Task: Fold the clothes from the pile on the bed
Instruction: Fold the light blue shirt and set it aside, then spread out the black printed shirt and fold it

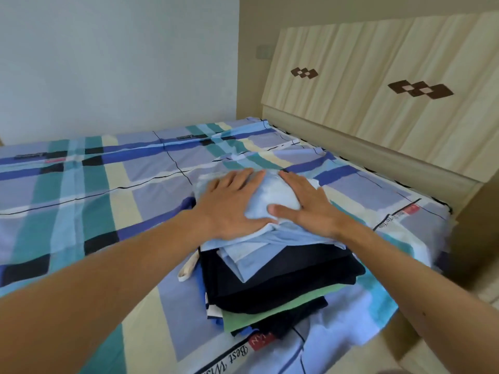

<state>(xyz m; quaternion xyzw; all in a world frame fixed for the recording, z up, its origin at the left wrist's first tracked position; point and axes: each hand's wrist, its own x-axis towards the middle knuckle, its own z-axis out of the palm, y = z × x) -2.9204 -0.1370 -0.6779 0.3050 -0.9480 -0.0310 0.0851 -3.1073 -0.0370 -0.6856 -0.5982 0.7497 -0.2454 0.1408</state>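
A stack of folded clothes [272,287] lies on the bed near its right edge: dark garments, a green one lower down, and a folded light blue garment [272,195] on top. My left hand [229,203] lies flat on the left side of the light blue garment, fingers straight. On its right side my right hand [305,203] presses down flat, thumb stretched toward the left hand. Both palms cover part of the top fold.
The bed carries a plaid sheet [94,190] in blue, teal, cream and black. A pale wooden headboard [391,98] with brown diamond inlays runs along the right. A white strap or band [186,268] pokes out left of the stack. A white wall stands behind.
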